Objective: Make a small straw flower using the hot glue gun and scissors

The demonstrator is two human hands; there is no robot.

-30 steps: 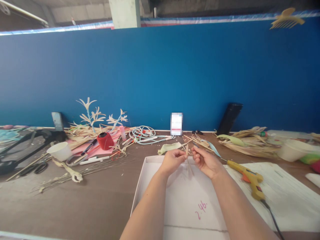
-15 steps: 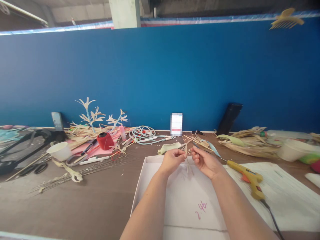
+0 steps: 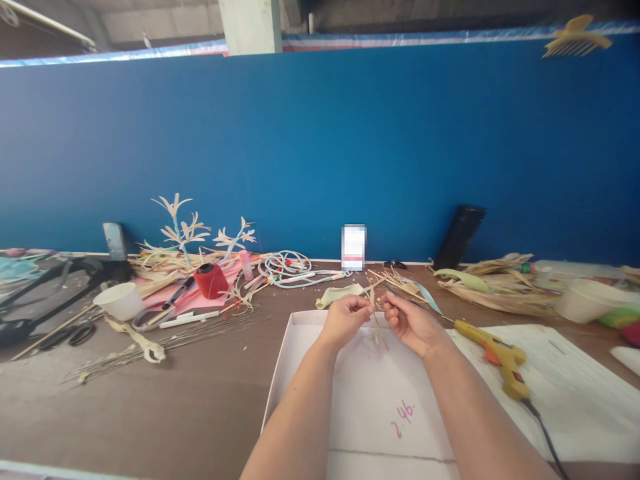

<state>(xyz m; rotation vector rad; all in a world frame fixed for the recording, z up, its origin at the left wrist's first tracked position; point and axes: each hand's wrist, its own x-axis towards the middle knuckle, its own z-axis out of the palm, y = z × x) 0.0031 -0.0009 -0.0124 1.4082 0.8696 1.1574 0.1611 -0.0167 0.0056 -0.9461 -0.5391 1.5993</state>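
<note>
Over the far end of a white cardboard box lid (image 3: 370,413), my left hand (image 3: 347,321) pinches a thin pale strip of dried husk (image 3: 373,300) between thumb and fingers. Narrow ends of the strip hang below the fingertips. Close to its right, my right hand (image 3: 413,323) is closed, thumb against curled fingers. A slim dark piece (image 3: 393,291) shows at those fingers; whether it is held or lies behind is unclear. Beyond the left hand lies a pale green husk piece (image 3: 340,295). A yellow glue gun (image 3: 493,350) rests on paper right of my right forearm.
A lit phone (image 3: 354,248) leans on the blue partition (image 3: 320,147). At left are husk flowers (image 3: 183,230), a red thread spool (image 3: 211,281), a white cup (image 3: 119,301), scissors (image 3: 80,333) and thin wires (image 3: 175,341). Dried husks (image 3: 500,293) and another cup (image 3: 590,300) are at right.
Both hands stay nearly in the same place, still close together. The hanging ends of the husk strip have shifted slightly. The camera view has moved a little.
</note>
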